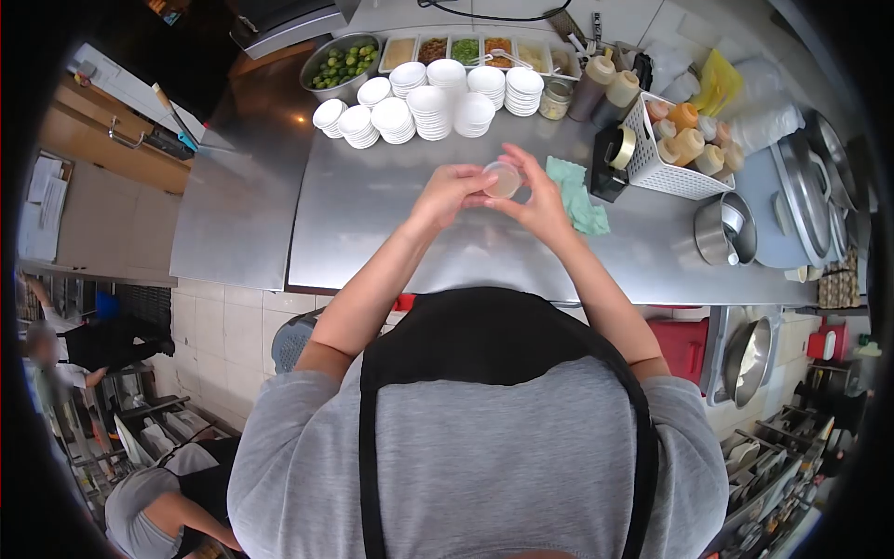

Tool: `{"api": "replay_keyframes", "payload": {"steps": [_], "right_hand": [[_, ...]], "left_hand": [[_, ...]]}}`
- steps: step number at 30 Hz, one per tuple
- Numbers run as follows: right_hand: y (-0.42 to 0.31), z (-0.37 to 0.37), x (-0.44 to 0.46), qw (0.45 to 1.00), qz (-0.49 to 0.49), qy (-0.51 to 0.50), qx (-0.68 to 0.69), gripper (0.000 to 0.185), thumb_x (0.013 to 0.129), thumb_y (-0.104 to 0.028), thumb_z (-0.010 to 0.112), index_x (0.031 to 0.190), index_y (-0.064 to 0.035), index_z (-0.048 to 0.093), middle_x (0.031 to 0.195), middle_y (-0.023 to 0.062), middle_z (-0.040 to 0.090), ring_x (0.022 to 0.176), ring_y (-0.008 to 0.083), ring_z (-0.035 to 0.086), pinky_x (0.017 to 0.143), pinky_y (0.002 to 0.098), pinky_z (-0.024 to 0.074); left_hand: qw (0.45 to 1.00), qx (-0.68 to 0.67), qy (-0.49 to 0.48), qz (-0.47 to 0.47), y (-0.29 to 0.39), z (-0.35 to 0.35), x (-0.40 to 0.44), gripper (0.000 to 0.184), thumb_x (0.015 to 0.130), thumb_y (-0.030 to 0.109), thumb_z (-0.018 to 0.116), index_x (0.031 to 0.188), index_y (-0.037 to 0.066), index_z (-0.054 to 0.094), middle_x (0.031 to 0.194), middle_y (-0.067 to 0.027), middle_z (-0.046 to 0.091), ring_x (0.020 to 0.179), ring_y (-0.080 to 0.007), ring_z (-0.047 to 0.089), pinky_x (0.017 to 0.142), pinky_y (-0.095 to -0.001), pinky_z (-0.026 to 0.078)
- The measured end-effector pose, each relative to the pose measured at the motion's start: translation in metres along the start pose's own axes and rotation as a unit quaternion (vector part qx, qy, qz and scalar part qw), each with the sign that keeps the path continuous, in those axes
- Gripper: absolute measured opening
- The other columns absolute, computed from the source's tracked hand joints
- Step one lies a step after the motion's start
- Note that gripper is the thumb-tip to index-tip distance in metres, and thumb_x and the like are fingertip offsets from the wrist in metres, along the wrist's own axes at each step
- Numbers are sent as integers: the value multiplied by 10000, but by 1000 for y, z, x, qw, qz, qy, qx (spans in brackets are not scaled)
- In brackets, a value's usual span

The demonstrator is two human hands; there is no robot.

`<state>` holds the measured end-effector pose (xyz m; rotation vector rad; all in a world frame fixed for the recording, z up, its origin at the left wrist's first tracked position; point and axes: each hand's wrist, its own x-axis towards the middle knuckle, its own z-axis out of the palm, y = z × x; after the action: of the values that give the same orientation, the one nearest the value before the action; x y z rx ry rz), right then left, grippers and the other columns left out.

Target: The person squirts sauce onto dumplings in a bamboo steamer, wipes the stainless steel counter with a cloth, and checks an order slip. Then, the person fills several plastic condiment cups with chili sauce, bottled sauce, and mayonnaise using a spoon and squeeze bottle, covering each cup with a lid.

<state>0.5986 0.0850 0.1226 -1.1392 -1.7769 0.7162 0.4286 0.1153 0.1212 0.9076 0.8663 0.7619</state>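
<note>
A small, round, translucent cup [504, 181] is held above the steel counter [372, 233], between my two hands. My left hand [453, 194] has its fingers and thumb closed on the cup's left side. On the other side, my right hand [535, 197] curves round the rim with thumb and fingers. Stacks of white bowls [427, 110] stand just beyond my hands. A green cloth [582, 200] lies crumpled to the right of my right hand.
Behind the bowls are a metal bowl of green limes [319, 90] and a row of food trays [466, 48]. To the right stand a black dispenser [610, 172], a white basket of sauce bottles [666, 172] and metal pots [715, 231]. Other people are at the lower left.
</note>
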Motion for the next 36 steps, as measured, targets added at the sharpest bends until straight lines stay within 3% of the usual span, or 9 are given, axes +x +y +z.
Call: {"api": "replay_keyframes", "payload": {"steps": [5,18,21,24,26,30,32,33,36], "right_hand": [[45,10,-8,948,276,-47,154,365,776,-286,660,1005,-15,576,907,61,610,805,133,574,684,262,455],[106,41,-39,920,350,-25,176,276,795,-268,633,908,-18,601,783,32,606,696,96,546,619,241,424],[103,27,-31,945,284,-65,149,363,802,-318,614,998,-13,594,913,95,614,822,169,580,724,298,449],[105,-12,-26,983,119,-16,-139,432,815,-349,572,1119,-43,547,1113,151,550,1038,270,517,885,391,389],[134,-26,-37,907,-6,21,-421,413,826,-301,523,1167,-67,513,1222,198,456,1117,326,438,942,468,326],[176,5,-74,892,-57,-40,-446,381,846,-256,475,1189,-92,484,1245,150,443,1163,313,399,975,501,266],[144,39,-84,896,-89,-154,-406,358,831,-210,475,1171,-101,496,1235,124,459,1162,310,406,972,488,285],[100,45,-83,908,-87,-229,-341,357,820,-172,478,1170,-107,495,1237,111,461,1163,303,409,970,480,297],[81,42,-104,935,-199,-175,-238,361,802,-95,471,1161,-108,503,1237,100,463,1161,280,419,954,463,328]], "left_hand": [[998,52,42,15,-25,3,6,350,743,93,650,1031,-75,547,943,-136,601,836,-189,605,726,-294,506],[993,72,79,-42,-71,-1,18,303,716,85,671,979,-42,590,875,-91,625,769,-150,598,684,-270,474],[992,70,100,-35,-62,-9,27,276,733,105,666,958,-39,598,873,-91,625,760,-151,600,683,-268,481],[985,95,141,-17,-54,-33,49,281,748,139,667,959,-34,601,870,-89,625,754,-148,601,676,-256,484],[975,151,163,11,-50,-45,60,297,723,130,668,952,-48,602,836,-88,627,729,-163,607,627,-262,499],[949,272,152,-37,-62,-55,75,352,733,200,679,987,-31,599,957,-133,602,826,-210,599,691,-311,486],[832,485,231,140,-71,-44,76,448,709,262,699,1069,25,575,1161,-186,488,1035,-291,504,805,-386,435],[834,484,225,142,-72,-34,72,448,709,262,699,1069,25,575,1161,-186,488,1035,-291,504,805,-386,435],[771,580,116,235,-76,-10,54,515,717,252,674,1172,83,503,1298,-180,341,1185,-350,335,913,-442,348]]}}
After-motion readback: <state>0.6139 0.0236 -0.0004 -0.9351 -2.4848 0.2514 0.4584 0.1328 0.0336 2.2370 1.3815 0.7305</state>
